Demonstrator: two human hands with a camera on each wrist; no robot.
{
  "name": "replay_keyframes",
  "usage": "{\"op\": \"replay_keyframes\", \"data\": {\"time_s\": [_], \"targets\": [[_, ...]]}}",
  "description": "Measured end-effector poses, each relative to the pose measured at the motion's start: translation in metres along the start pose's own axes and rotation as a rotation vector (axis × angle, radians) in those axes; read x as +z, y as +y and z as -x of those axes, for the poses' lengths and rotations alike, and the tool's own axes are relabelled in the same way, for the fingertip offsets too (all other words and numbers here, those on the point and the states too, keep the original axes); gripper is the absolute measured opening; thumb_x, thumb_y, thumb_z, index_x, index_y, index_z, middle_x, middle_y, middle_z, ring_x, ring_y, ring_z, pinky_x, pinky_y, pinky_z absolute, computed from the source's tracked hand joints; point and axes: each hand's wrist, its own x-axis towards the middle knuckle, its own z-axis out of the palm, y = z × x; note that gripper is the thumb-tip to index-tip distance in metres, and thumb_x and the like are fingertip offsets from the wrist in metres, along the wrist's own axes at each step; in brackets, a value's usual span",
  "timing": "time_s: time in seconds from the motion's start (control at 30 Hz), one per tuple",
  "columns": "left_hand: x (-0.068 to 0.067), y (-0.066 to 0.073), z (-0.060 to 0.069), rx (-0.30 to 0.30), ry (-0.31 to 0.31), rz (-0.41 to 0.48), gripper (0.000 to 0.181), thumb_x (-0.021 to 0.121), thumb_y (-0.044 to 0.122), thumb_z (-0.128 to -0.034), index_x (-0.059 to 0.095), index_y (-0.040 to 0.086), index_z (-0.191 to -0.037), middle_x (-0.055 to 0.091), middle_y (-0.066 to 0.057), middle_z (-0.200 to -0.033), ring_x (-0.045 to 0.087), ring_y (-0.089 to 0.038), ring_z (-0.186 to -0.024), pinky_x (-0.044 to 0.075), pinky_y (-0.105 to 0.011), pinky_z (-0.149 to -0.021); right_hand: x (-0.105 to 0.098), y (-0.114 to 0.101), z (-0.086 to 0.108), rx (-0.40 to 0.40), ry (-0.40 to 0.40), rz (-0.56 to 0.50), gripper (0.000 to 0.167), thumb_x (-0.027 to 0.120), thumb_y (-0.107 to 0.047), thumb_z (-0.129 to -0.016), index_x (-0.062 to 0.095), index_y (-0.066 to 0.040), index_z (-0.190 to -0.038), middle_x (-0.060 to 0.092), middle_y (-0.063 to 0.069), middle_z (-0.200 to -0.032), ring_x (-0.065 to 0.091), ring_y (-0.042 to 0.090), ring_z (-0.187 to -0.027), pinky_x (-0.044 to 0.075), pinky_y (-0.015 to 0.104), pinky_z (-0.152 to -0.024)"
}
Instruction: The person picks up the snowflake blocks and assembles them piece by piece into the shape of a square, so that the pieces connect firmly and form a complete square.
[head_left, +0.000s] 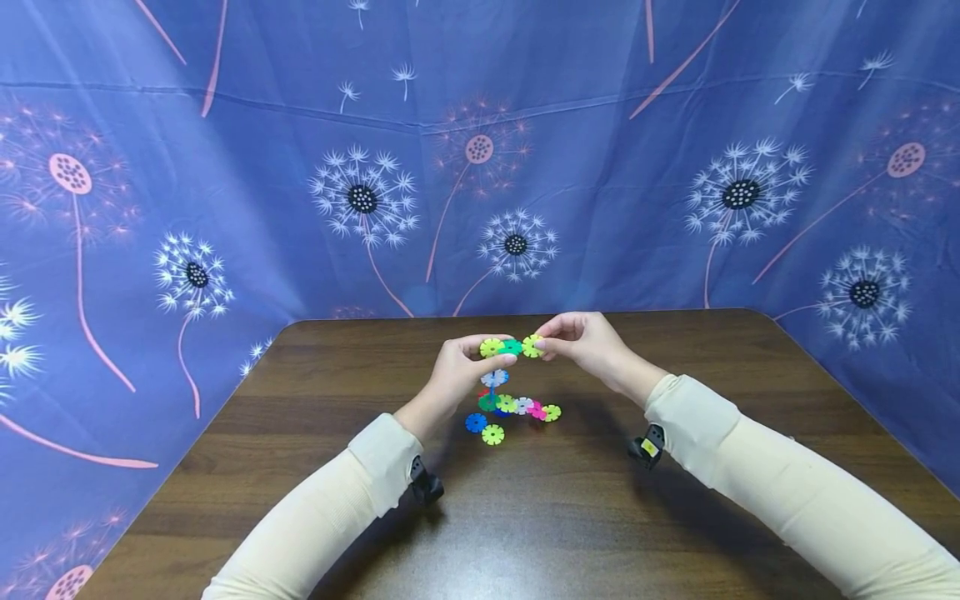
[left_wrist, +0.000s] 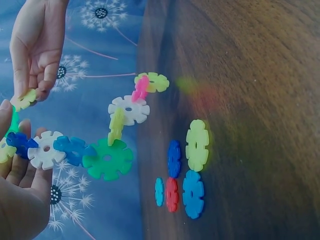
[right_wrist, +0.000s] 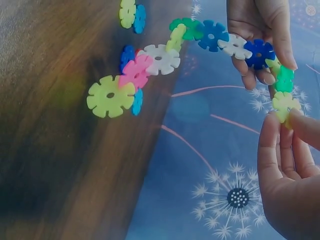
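Observation:
In the head view my left hand (head_left: pixel 453 371) holds a chain of notched, flower-shaped plastic discs by its upper end, near a green disc (head_left: pixel 512 347) and a yellow disc (head_left: pixel 491 347). My right hand (head_left: pixel 591 346) pinches another yellow disc (right_wrist: pixel 285 104) between thumb and fingers. That disc meets the green one edge to edge in the right wrist view; whether they are locked cannot be told. From the left hand the chain runs down through a dark blue disc (left_wrist: pixel 21 145), a white disc (left_wrist: pixel 46 151), blue, green (left_wrist: pixel 107 160), yellow and white discs to a pink (left_wrist: pixel 140 88) and a yellow one.
Loose discs lie on the brown wooden table (head_left: pixel 525 517) under the chain: a yellow one (left_wrist: pixel 198 145), a red one (left_wrist: pixel 172 195) and several blue ones (left_wrist: pixel 193 195). A blue dandelion-print cloth (head_left: pixel 600 183) hangs behind the table's far edge.

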Motion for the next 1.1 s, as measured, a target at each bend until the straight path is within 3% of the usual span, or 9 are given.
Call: {"op": "replay_keyframes", "data": {"time_s": [0.27, 0.43, 0.77, 0.97, 1.1], "targets": [[0.000, 0.001, 0.000, -0.003, -0.007, -0.007, 0.032, 0.080, 0.027, -0.0801, 0.075, 0.016, -0.110, 0.075, 0.000, -0.103, 0.066, -0.012, -0.100, 0.053, -0.028, -0.085, 0.004, 0.002, 0.002, -0.008, 0.019, -0.073, 0.022, 0.068, -0.003, -0.088, 0.064, 0.012, -0.104, 0.072, -0.002, -0.082, 0.069, 0.009, -0.072, 0.058, 0.031, -0.077], [0.000, 0.002, -0.001, 0.012, -0.010, -0.014, 0.032, 0.080, 0.024, -0.0807, 0.074, 0.014, -0.111, 0.076, -0.003, -0.100, 0.066, -0.011, -0.093, 0.053, -0.027, -0.081, 0.008, 0.000, 0.002, -0.009, 0.020, -0.113, 0.019, 0.069, 0.000, -0.087, 0.064, 0.013, -0.100, 0.073, 0.000, -0.080, 0.071, 0.011, -0.071, 0.058, 0.036, -0.078], [0.000, 0.007, -0.001, 0.026, -0.056, -0.054, 0.034, 0.077, 0.019, -0.0835, 0.071, 0.007, -0.115, 0.075, -0.007, -0.100, 0.063, -0.007, -0.084, 0.053, -0.026, -0.078, 0.014, 0.002, 0.003, 0.031, 0.036, -0.156, 0.020, 0.072, -0.002, -0.085, 0.065, 0.014, -0.096, 0.073, 0.001, -0.077, 0.071, 0.012, -0.068, 0.058, 0.032, -0.077], [0.001, 0.007, -0.002, -0.008, -0.101, -0.065, 0.035, 0.076, 0.021, -0.0844, 0.070, 0.012, -0.117, 0.073, -0.006, -0.102, 0.059, -0.007, -0.078, 0.050, -0.020, -0.070, 0.013, 0.003, 0.002, 0.025, 0.030, -0.190, 0.021, 0.071, 0.000, -0.084, 0.065, 0.015, -0.098, 0.073, 0.000, -0.077, 0.072, 0.015, -0.070, 0.059, 0.036, -0.076], [0.003, 0.007, -0.003, -0.034, -0.097, -0.081, 0.035, 0.079, 0.024, -0.0820, 0.072, 0.015, -0.115, 0.071, -0.003, -0.109, 0.062, -0.009, -0.084, 0.053, -0.022, -0.073, 0.015, 0.003, 0.002, 0.031, 0.021, -0.195, 0.023, 0.070, 0.001, -0.085, 0.064, 0.017, -0.100, 0.073, 0.000, -0.077, 0.071, 0.013, -0.069, 0.059, 0.034, -0.075]]}}
